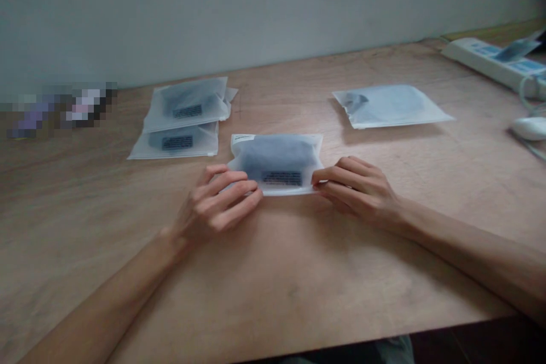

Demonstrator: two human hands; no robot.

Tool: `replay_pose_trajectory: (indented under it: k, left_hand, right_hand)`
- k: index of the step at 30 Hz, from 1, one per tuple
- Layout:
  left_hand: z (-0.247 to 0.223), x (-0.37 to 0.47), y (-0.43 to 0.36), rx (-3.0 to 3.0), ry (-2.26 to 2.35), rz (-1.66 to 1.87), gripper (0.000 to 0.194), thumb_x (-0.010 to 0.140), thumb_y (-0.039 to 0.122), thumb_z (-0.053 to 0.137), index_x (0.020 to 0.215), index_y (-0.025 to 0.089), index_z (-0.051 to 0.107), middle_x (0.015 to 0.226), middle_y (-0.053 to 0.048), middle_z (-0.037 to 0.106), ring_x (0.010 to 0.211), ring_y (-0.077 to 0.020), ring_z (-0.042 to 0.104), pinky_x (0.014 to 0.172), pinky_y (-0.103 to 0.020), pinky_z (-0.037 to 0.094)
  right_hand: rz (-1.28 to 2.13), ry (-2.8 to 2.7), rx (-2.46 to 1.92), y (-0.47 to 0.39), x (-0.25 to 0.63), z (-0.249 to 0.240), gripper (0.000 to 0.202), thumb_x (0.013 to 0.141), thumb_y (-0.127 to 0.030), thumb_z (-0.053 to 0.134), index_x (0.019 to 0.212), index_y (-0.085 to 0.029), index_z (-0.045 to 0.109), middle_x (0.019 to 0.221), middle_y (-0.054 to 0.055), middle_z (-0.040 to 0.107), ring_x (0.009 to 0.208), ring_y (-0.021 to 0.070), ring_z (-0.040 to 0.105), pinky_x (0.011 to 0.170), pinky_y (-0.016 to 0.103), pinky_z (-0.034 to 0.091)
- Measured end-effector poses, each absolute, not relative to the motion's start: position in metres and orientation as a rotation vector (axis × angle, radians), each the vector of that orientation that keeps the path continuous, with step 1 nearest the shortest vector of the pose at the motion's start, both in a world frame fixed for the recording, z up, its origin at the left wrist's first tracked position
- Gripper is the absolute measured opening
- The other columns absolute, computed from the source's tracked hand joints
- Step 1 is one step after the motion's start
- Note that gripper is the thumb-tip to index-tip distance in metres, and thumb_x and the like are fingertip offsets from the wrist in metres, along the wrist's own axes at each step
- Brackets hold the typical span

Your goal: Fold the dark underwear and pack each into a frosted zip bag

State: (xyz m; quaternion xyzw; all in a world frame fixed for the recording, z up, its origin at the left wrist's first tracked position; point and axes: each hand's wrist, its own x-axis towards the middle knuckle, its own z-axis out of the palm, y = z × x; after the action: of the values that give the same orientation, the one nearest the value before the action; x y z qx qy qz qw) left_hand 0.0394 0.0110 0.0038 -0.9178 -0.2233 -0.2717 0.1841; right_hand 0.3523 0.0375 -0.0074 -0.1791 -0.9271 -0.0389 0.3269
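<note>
A frosted zip bag (277,158) with something dark, bluish-grey and soft-looking inside lies in front of me, its printed black label facing up and its zip edge toward me. My left hand (222,199) has its fingers closed over the bag's near left corner. At the near right corner, my right hand (356,189) pinches the edge between thumb and fingers. Beyond my left hand, two similar bags overlap, an upper zip bag (187,103) on a lower zip bag (174,141). Another frosted zip bag (390,107) lies at the back right, no label showing.
A white power strip (490,62) stands at the far right against the wall, with a cable and a white rounded device (529,128) near it. Blurred-out items (63,111) lie at the far left. The wooden table (281,290) ends at its front edge below my arms.
</note>
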Motion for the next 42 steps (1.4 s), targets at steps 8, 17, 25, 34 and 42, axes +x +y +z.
replay_pose_trajectory:
  k: [8, 17, 25, 34, 42]
  left_hand:
    - [0.002, 0.017, 0.031, -2.66, -0.649, -0.705, 0.008, 0.086, 0.013, 0.067, 0.089, 0.019, 0.064, 0.088, -0.001, 0.073, 0.081, -0.0163, 0.066, 0.08, -0.034, 0.052]
    - [0.004, 0.016, 0.03, -2.682, -0.727, -0.732, 0.014, 0.083, 0.013, 0.061, 0.072, 0.019, 0.054, 0.078, -0.001, 0.067, 0.078, -0.0174, 0.062, 0.081, -0.036, 0.05]
    - [0.003, 0.032, 0.022, -2.625, -0.723, -0.74, 0.012, 0.09, 0.011, 0.069, 0.1, 0.017, 0.068, 0.095, -0.006, 0.074, 0.087, -0.0197, 0.067, 0.081, -0.036, 0.049]
    - [0.008, 0.035, 0.018, -2.583, -0.671, -0.709, 0.013, 0.092, 0.007, 0.066, 0.103, 0.015, 0.066, 0.096, -0.006, 0.077, 0.086, -0.0209, 0.071, 0.08, -0.038, 0.05]
    - [0.003, 0.045, 0.0, -2.539, -0.872, -0.995, 0.02, 0.085, 0.004, 0.074, 0.101, 0.014, 0.068, 0.089, -0.004, 0.073, 0.081, -0.0153, 0.068, 0.075, -0.031, 0.05]
  right_hand:
    - [-0.137, -2.445, -0.544, 0.047, 0.36, -0.012, 0.014, 0.093, -0.005, 0.057, 0.096, -0.018, 0.06, 0.1, 0.006, 0.072, 0.075, 0.0158, 0.053, 0.066, 0.031, 0.043]
    - [-0.169, -2.43, -0.562, 0.055, 0.366, -0.007, 0.016, 0.091, -0.003, 0.057, 0.094, -0.018, 0.06, 0.097, 0.005, 0.072, 0.075, 0.0159, 0.054, 0.067, 0.03, 0.043]
    - [-0.205, -2.411, -0.581, 0.054, 0.364, -0.005, 0.014, 0.089, -0.006, 0.065, 0.091, -0.019, 0.061, 0.095, 0.004, 0.073, 0.073, 0.0148, 0.055, 0.065, 0.029, 0.043]
    - [-0.251, -2.436, -0.511, 0.052, 0.363, -0.007, 0.02, 0.086, -0.016, 0.072, 0.105, -0.019, 0.065, 0.103, 0.006, 0.075, 0.076, 0.0168, 0.058, 0.065, 0.033, 0.048]
    - [-0.107, -2.499, -0.214, 0.008, 0.345, 0.006, 0.034, 0.1, -0.011, 0.047, 0.129, -0.004, 0.063, 0.129, 0.016, 0.07, 0.128, 0.0243, 0.061, 0.1, 0.035, 0.057]
